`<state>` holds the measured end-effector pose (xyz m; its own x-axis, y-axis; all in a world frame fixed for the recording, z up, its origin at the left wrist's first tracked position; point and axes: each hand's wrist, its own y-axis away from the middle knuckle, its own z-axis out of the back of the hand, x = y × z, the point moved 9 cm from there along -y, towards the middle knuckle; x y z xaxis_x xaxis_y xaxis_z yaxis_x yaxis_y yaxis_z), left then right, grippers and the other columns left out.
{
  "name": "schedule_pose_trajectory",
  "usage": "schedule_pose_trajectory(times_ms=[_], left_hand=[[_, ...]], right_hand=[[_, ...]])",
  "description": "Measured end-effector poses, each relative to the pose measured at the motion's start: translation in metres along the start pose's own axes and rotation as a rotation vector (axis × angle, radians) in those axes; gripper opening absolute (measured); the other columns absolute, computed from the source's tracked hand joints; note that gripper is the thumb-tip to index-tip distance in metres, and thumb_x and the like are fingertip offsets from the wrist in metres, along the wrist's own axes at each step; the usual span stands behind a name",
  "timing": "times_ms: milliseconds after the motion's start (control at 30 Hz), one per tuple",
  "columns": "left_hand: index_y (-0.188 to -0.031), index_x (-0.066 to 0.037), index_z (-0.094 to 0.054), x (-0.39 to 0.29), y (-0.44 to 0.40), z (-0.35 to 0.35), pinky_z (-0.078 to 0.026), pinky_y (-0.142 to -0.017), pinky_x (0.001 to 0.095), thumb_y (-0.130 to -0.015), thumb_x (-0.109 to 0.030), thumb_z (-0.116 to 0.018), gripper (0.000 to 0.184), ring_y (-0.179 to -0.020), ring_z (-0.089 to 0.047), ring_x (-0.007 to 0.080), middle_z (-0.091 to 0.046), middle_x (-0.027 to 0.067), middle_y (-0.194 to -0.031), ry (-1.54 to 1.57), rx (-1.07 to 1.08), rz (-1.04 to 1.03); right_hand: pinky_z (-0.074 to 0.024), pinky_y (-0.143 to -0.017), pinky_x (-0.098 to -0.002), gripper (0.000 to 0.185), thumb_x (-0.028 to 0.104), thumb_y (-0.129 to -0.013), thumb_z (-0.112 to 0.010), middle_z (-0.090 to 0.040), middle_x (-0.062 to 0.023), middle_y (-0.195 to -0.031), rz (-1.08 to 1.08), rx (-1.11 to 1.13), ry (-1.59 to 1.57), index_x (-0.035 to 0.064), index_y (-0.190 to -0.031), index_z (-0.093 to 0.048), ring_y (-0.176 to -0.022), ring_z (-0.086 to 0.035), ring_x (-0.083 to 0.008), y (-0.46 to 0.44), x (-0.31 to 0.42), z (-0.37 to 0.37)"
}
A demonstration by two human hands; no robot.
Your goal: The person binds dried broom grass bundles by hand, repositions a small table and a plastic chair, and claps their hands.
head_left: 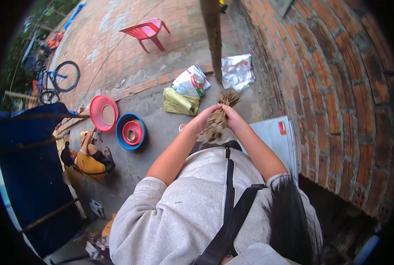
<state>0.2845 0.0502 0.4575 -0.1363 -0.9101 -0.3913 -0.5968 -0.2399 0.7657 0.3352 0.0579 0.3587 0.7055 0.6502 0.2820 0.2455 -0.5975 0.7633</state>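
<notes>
Bundle [215,128] of brown, dry-looking fibres is in front of the person's belly, held between the two bare hands. The left hand [209,115] holds it from the left side and the right hand [232,115] from the right side, and the two hands come close together near its upper part. The fingers of both hands are bent narrowly around the bundle; they are partly hidden, so I cannot tell the exact place of each finger. Beyond the hands, a frayed end spreads out, while the wider, ragged part hangs toward the body. On the grey floor ahead lie a yellow-green sack [181,101], a white printed bag [190,81] and a silver sheet [237,72], near the foot of a wooden post [212,39]. To the right, beside the brick wall [333,97], there are pale flat panels [265,137] with a red label. To the left stands a blue basin [124,119] with a smaller red basin [125,130] inside it, and just beside is a pinkish-red basin [94,112]. Near these basins another person [90,163] in a yellow top sits low. Farther away, a red chair [148,33] and a blue bicycle [51,75] stand on the brick paving.
</notes>
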Motion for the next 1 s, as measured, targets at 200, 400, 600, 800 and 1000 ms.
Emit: schedule_pose_trajectory(times_ms=[200, 400, 600, 800, 1000], left_hand=[[-0.130, -0.011, -0.032, -0.092, 0.111, -0.005, -0.046, -0.068, 0.0238, -0.086, -0.033, -0.047, 0.051, -0.088, -0.055, 0.0161, -0.053, 0.0082, -0.107, -0.553, 0.064, -0.583], [-0.123, -0.006, -0.036, -0.150, 0.199, -0.012, -0.036, -0.087, 0.0370, -0.066, -0.028, -0.070, 0.070, -0.101, -0.044, 0.0305, -0.046, 0.0150, -0.107, -1.294, -0.424, -1.260], [-0.098, -0.003, -0.051, -0.183, 0.248, 0.000, -0.042, -0.073, 0.0360, -0.067, -0.015, -0.066, 0.037, -0.084, -0.054, 0.0315, -0.056, 0.0157, -0.088, -1.003, -0.512, -1.363], [-0.093, -0.004, -0.053, -0.200, 0.265, 0.029, -0.045, -0.061, 0.0330, -0.069, -0.015, -0.067, 0.030, -0.067, -0.056, 0.0286, -0.057, 0.0129, -0.077, -1.011, -0.575, -1.427], [-0.080, -0.002, -0.061, -0.210, 0.322, 0.014, -0.045, -0.060, 0.0283, -0.073, -0.011, -0.065, 0.013, -0.068, -0.058, 0.0177, -0.061, 0.0061, -0.075, -1.168, -0.626, -1.502]], right_hand=[[-0.0514, -0.066, -0.0363, 0.029, 0.030, -0.085, -0.042, -0.062, -0.0124, -0.081, 0.083, 0.584, -0.087, 0.0046, -0.091, -0.055, -0.071, -0.060, -0.0246, 0.019, 0.040, -0.117], [-0.0526, -0.051, -0.0342, 0.023, 0.022, -0.087, -0.041, -0.061, -0.0095, -0.079, 0.151, 0.373, -0.120, 0.0053, -0.093, -0.057, -0.058, -0.060, -0.0187, 0.062, 0.051, -0.232], [-0.0499, -0.073, -0.0333, 0.023, 0.023, -0.086, -0.045, -0.060, -0.0078, -0.085, 0.080, 0.572, 0.021, 0.0031, -0.092, -0.055, -0.078, -0.058, -0.0161, 0.063, 0.047, -0.274], [-0.0438, -0.084, -0.0356, 0.032, 0.030, -0.088, -0.042, -0.056, -0.0139, -0.097, -0.040, 0.654, 0.142, 0.0012, -0.102, -0.049, -0.088, -0.056, -0.0215, 0.062, 0.047, -0.260], [-0.0444, -0.079, -0.0319, 0.039, 0.036, -0.090, -0.034, -0.053, -0.0137, -0.110, 0.085, 0.540, 0.584, 0.0068, -0.113, -0.045, -0.091, -0.057, -0.0220, 0.063, 0.061, -0.218]])
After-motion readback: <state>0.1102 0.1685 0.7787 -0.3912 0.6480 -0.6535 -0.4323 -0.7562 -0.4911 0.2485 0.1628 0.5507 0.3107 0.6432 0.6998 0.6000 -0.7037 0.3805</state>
